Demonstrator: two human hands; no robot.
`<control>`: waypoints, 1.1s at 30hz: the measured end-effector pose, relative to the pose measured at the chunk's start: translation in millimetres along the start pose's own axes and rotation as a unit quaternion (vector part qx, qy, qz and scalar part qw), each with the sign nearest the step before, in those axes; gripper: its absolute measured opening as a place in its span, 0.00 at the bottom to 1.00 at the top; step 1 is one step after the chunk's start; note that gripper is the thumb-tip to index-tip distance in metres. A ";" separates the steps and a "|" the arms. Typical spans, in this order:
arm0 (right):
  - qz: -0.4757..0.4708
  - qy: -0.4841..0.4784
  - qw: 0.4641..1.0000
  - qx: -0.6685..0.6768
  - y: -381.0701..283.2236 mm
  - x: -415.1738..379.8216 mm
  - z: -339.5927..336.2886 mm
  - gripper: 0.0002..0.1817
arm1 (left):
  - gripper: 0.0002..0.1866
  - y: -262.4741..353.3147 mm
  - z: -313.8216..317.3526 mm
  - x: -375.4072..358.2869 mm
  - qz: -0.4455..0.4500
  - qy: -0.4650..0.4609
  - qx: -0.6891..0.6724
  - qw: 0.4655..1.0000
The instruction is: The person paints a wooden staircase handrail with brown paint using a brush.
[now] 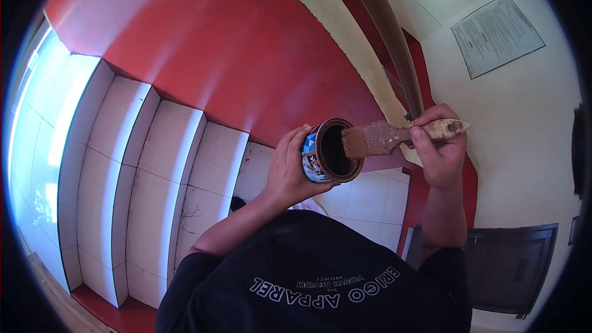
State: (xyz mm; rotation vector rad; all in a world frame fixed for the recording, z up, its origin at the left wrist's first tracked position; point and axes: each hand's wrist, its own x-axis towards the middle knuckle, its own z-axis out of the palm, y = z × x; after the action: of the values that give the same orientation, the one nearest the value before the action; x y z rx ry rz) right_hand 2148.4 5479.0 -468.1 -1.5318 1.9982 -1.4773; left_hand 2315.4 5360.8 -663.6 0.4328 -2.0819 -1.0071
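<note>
A small paint can (313,159) with a blue and white label is held in my left hand (288,169), its fingers wrapped round the side. Brown paint coats the rim and the dark inside of the can. My right hand (441,145) grips the pale, worn handle of a paintbrush (376,138). The brush's wide, brown-stained head lies over the can's opening, its tip at the mouth. Whether the bristles touch the paint inside cannot be made out.
White-tiled steps (160,142) descend on the left beside a red wall (246,43). A brown handrail (394,31) curves down behind the brush. A framed notice (498,36) hangs on the pale wall at right, above a dark wooden door (512,265).
</note>
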 end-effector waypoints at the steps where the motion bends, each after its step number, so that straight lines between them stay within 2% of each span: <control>1: -0.002 -0.007 1.000 -0.016 2.2 -0.6 2.1 0.04 | 0.60 -0.4 -0.6 -1.3 0.001 0.006 -0.001 1.000; 6: 0.001 -0.056 0.992 -0.110 8.2 -1.7 2.9 0.03 | 0.58 -3.6 -0.8 -4.8 0.014 0.030 0.000 0.999; 15: 0.014 -0.069 0.992 -0.100 7.5 8.0 -3.8 0.04 | 0.58 -6.2 -10.8 -9.8 -0.013 0.040 0.018 0.999; 18: 0.075 -0.040 0.995 -0.051 11.1 7.8 -8.4 0.03 | 0.58 -7.9 -11.8 -9.4 -0.023 0.045 0.015 0.999; 22: 0.149 0.062 0.979 0.123 45.1 1.3 -20.0 0.04 | 0.59 -5.3 -17.0 -4.8 -0.064 0.036 -0.010 0.997; 24: 0.179 0.125 0.949 0.226 62.7 -10.6 -20.8 0.05 | 0.59 -2.1 -20.0 0.2 -0.079 0.034 -0.031 0.996; 27: 0.266 0.277 0.857 0.344 93.0 -29.7 -1.3 0.06 | 0.60 1.6 -23.8 11.0 -0.081 0.040 -0.058 0.994; 29: 0.295 0.277 0.786 0.468 129.5 -46.2 3.4 0.06 | 0.60 4.1 -23.3 22.0 -0.087 0.040 -0.078 0.992; 32: 0.309 0.276 0.692 0.591 149.4 -55.0 17.5 0.07 | 0.61 -1.4 -12.7 36.7 -0.076 0.045 -0.096 0.991; 33: 0.295 0.282 0.675 0.615 152.1 -65.2 15.8 0.07 | 0.62 6.8 -3.9 35.4 -0.070 0.046 -0.098 0.992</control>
State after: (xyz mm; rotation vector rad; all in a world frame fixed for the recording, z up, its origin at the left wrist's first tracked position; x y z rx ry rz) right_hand 2096.3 5516.0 -621.6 0.1519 0.8674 -2.2554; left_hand 2295.7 5342.5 -639.4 0.5183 -1.8703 -1.2382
